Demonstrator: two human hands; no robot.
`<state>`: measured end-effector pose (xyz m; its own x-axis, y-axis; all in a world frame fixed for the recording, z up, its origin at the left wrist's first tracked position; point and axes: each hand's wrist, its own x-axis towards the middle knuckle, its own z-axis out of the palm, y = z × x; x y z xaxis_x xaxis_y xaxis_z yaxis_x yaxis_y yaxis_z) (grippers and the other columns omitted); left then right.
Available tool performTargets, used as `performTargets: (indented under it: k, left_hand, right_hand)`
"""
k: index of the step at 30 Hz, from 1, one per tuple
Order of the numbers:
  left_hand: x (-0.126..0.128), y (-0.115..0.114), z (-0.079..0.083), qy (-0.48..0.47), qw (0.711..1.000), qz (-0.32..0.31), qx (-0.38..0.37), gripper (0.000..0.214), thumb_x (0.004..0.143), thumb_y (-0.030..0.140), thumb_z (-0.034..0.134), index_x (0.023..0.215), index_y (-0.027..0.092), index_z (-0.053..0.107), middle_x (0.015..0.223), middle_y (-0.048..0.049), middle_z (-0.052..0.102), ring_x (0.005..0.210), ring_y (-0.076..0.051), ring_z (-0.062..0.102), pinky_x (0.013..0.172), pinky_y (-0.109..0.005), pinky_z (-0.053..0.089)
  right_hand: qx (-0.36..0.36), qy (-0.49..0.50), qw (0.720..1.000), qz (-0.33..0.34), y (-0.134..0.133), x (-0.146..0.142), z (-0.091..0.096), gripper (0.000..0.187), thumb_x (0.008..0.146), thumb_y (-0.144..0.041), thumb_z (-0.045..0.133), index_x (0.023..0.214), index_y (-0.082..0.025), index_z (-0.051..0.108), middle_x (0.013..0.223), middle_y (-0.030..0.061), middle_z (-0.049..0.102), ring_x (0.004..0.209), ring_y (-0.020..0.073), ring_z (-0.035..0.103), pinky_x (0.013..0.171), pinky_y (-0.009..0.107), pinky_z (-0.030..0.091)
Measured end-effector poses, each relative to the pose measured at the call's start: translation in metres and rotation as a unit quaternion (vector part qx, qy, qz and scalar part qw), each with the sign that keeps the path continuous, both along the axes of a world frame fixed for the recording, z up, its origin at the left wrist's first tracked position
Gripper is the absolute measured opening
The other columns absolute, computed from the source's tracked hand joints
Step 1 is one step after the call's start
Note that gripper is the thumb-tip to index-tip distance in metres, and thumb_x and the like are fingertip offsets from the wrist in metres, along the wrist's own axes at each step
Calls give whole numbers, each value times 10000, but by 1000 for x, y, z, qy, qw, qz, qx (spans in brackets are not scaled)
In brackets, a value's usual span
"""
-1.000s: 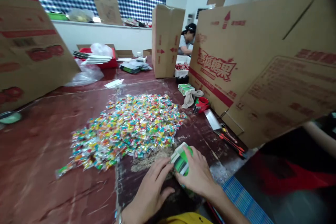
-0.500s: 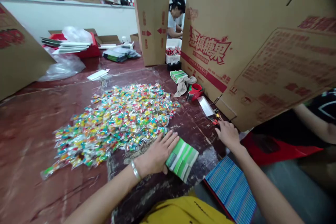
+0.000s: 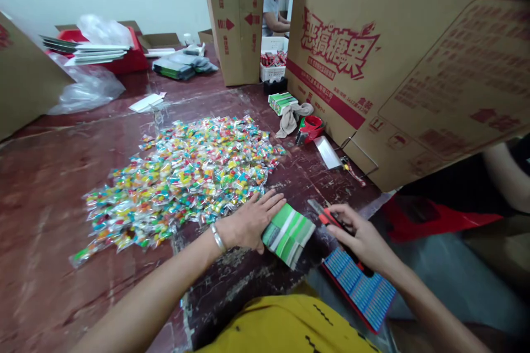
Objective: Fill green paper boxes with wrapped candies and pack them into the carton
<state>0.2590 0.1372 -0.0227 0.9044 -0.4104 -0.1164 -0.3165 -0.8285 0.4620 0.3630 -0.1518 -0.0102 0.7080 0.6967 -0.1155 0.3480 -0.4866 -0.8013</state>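
My left hand [image 3: 252, 223], with a silver bracelet at its wrist, rests against the left side of a stack of green-and-white packets [image 3: 292, 234]. Its fingers lie along the far corner and its thumb is at the near one, holding the stack on the table. In my right hand [image 3: 362, 234] is a red-and-black utility knife [image 3: 345, 242], fingers wrapped round its handle. The blade points up and left, just right of the stack and apart from it. Left of the stack spreads a large pile of small clear bags of colourful candy [image 3: 186, 182].
Large cardboard cartons [image 3: 331, 38] stand at the right and back. Near them lie a red tape dispenser [image 3: 310, 128], a cloth [image 3: 292, 118] and a metal blade [image 3: 328, 153]. A tray of blue packets [image 3: 364, 287] sits below the table edge. A co-worker [image 3: 274, 5] sits behind.
My right hand has lifted the utility knife from beside the carton and brought it nearer, towards the stack. My left hand stays on the stack. The view has tilted down slightly.
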Motion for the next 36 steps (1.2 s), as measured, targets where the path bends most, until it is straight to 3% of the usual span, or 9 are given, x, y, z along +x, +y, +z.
performTargets:
  k: [4, 10, 13, 15, 17, 19, 23, 29, 36]
  left_hand:
    - [-3, -2, -4, -29, 1000, 10, 5, 1232, 505, 417, 834, 1494, 177, 140, 1524, -156, 275, 1393, -361, 239, 1144, -540, 149]
    - [-8, -7, -6, -51, 998, 36, 9, 1228, 498, 457, 825, 1483, 131, 169, 1472, -191, 329, 1345, -381, 298, 1119, -553, 223]
    - [-7, -7, -5, -55, 998, 38, 9, 1243, 484, 469, 824, 1482, 122, 170, 1454, -205, 344, 1342, -390, 302, 1115, -546, 241]
    - [-6, -7, -4, -53, 998, 37, 12, 1242, 478, 474, 821, 1481, 124, 177, 1441, -213, 353, 1330, -397, 320, 1105, -542, 261]
    - [-5, -7, -3, -47, 998, 36, 14, 1231, 468, 472, 822, 1472, 122, 203, 1429, -216, 362, 1315, -403, 339, 1095, -545, 277]
    - [-4, -7, -2, -42, 998, 34, 11, 1213, 459, 457, 826, 1458, 115, 232, 1422, -215, 370, 1311, -404, 343, 1091, -547, 287]
    - [-2, -6, -4, -44, 999, 25, -12, 1173, 476, 423, 812, 1449, 111, 235, 1456, -207, 340, 1356, -398, 283, 1103, -539, 284]
    - [-1, -5, -7, -45, 998, 23, -34, 1122, 487, 407, 786, 1431, 107, 260, 1420, -202, 382, 1340, -392, 308, 1109, -532, 282]
    - [-1, -4, -7, -46, 998, 21, -46, 1085, 519, 420, 768, 1426, 116, 256, 1409, -200, 381, 1334, -395, 307, 1102, -529, 295]
  right_hand:
    - [-56, -15, 998, 36, 10, -44, 12, 331, 883, -314, 550, 1207, -256, 517, 1049, 27, 657, 911, 214, 626, 804, 314, 462]
    - [-73, 72, 994, 27, 11, -51, 2, 153, 895, -358, 551, 891, -206, 536, 793, -3, 641, 674, 180, 641, 634, 271, 473]
    - [-74, 149, 984, 58, 12, -52, 4, 253, 959, -419, 439, 1066, -211, 534, 786, 6, 670, 602, 181, 655, 586, 279, 499]
    - [-88, 106, 987, 80, 13, -54, 8, 347, 967, -441, 425, 1222, -227, 524, 997, 63, 698, 855, 237, 682, 748, 341, 527]
    - [-102, 42, 989, 95, 14, -56, 12, 400, 981, -436, 404, 1334, -265, 482, 1277, 76, 600, 1159, 260, 566, 967, 400, 446]
    - [-117, 9, 987, 108, 14, -58, 13, 414, 1001, -420, 358, 1391, -304, 432, 1386, 45, 516, 1265, 240, 475, 1053, 407, 375]
    - [-159, -62, 977, 125, 13, -62, 8, 444, 1000, -401, 357, 1441, -357, 359, 1287, 47, 576, 1151, 236, 551, 957, 390, 454]
    - [-208, -129, 958, 147, 13, -70, 1, 455, 1007, -369, 362, 1459, -390, 308, 971, 42, 589, 885, 203, 600, 783, 337, 498]
    - [-246, -217, 938, 116, 13, -81, -8, 480, 995, -384, 397, 1464, -394, 293, 899, 29, 551, 801, 199, 603, 664, 299, 486]
